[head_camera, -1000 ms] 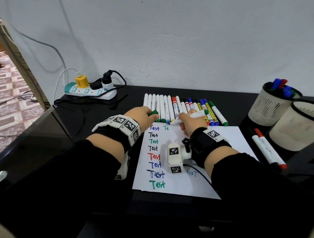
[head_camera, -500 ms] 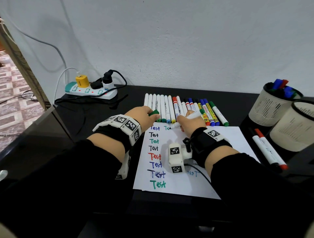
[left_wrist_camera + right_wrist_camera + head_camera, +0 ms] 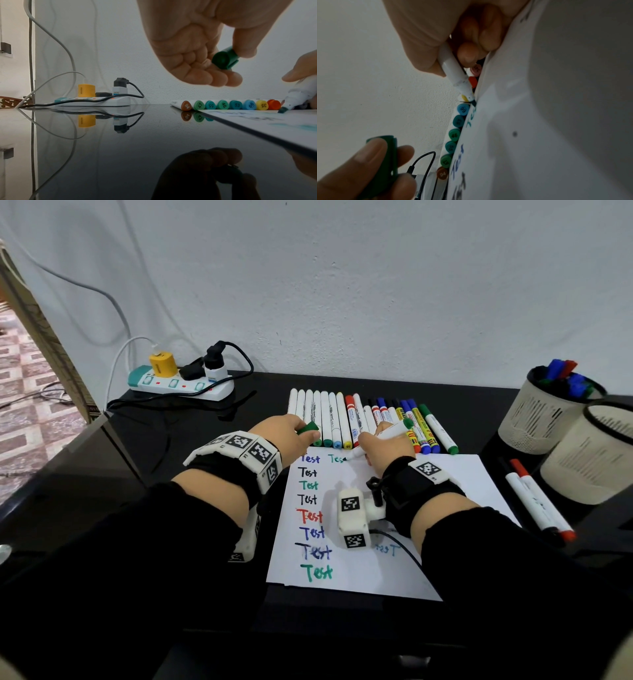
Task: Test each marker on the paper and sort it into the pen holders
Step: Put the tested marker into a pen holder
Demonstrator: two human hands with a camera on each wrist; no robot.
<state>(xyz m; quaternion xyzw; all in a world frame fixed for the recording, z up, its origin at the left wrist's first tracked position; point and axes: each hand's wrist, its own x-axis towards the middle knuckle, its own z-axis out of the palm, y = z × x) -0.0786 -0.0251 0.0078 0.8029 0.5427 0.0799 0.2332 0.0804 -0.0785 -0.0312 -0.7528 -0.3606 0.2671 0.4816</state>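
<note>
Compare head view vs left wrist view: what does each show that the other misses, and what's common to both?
Head only: the two pen holders, two markers lying beside them, and the whole column of "Test" words on the paper.

Left wrist only: the numbered end caps of the marker row, the hollow inside of the green cap, and the teal marker tip touching the paper.

Both: the left hand pinching the green cap, the right hand holding the white marker, and the power strip.

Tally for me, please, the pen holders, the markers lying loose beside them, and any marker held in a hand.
Pen holders: 2
Loose markers beside them: 2
Held marker, in the right hand: 1
Total: 5
</note>
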